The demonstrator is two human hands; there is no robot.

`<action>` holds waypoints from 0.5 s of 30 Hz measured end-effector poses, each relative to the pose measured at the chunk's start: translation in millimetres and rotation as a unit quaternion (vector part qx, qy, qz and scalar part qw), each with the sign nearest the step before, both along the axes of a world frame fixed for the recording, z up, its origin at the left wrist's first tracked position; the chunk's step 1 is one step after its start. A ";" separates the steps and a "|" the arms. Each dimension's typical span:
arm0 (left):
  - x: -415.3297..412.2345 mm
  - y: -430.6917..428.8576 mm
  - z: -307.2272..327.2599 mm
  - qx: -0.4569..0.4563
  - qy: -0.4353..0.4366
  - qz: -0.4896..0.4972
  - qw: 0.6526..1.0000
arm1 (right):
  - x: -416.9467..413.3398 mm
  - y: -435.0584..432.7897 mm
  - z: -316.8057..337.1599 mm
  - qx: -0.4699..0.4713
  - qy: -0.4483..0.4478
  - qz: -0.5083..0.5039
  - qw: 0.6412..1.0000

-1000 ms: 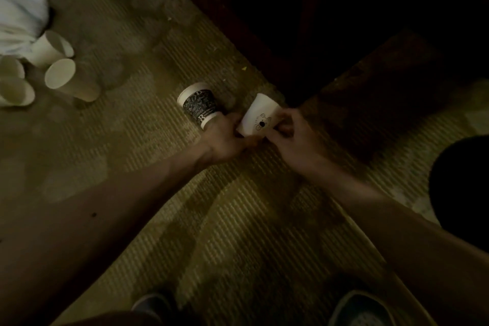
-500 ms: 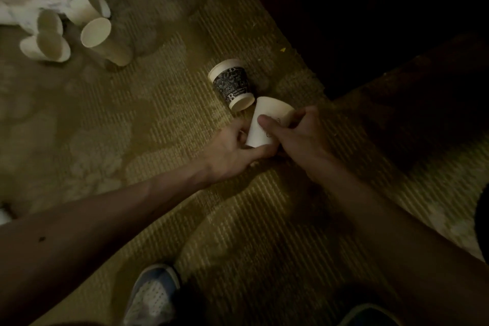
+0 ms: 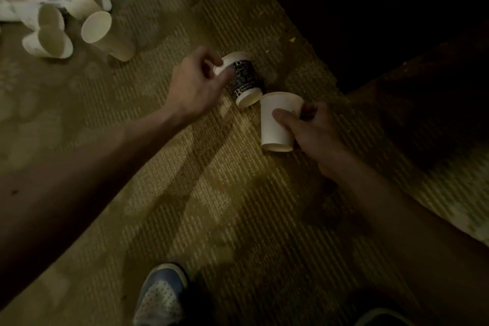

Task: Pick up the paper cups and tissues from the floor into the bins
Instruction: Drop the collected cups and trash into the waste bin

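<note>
Very dim, warm yellow-brown cast, heavy noise. Floor [image 3: 238, 193] is lit in a patch mid-frame, with soft arm shadows streaking across it. Upper right drops to near black, no detail. Paper cups [image 3: 95, 26] top left and white cup [image 3: 275, 124] are brightest, no glare. Left hand [image 3: 195, 87] motion-blurred; right hand [image 3: 315, 130] sharper. Lettering on printed cup [image 3: 244, 79] barely legible. Shoe [image 3: 161, 296] murky.

A black-printed paper cup [image 3: 244, 81] is lying on its side on the carpeted floor [image 3: 211, 193], white base toward the person. The left hand [image 3: 195, 87] is curling its fingers [image 3: 227, 75] round its rim end. Just beside that base, a plain white cup [image 3: 276, 124] is sitting tilted in the right hand [image 3: 315, 132], mouth facing away. Four plain cups [image 3: 105, 34] are lying clustered well apart, upper left.
</note>
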State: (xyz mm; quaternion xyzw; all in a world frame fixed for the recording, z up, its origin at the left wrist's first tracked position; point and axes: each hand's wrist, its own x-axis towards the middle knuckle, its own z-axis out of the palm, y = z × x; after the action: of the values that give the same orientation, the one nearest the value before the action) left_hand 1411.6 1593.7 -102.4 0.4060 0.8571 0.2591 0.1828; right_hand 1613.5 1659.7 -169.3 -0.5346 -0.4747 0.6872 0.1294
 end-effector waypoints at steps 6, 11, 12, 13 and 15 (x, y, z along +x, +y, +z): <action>-9.8 14.1 -20.0 -0.064 -0.168 0.047 0.983 | 2.4 -2.0 2.6 -0.002 0.007 0.012 1.000; -3.3 -11.8 -20.2 -0.044 -0.156 0.027 0.986 | 3.9 -6.8 7.1 0.005 0.009 0.021 1.000; -2.2 -16.4 -14.9 -0.045 -0.156 0.018 0.987 | 4.2 -7.2 8.5 0.004 0.009 0.023 1.000; -1.5 -21.0 -8.4 -0.053 -0.148 0.002 0.987 | 4.2 -7.2 9.5 -0.005 0.008 0.028 1.000; -2.4 -36.1 4.8 -0.076 -0.102 -0.046 0.991 | 2.1 -10.7 11.7 -0.046 0.003 0.047 0.998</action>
State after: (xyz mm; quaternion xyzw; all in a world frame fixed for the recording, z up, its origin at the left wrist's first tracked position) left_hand 1409.1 1557.6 -97.6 0.4010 0.8318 0.2245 0.3113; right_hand 1615.6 1649.0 -157.6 -0.5152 -0.4668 0.7150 0.0739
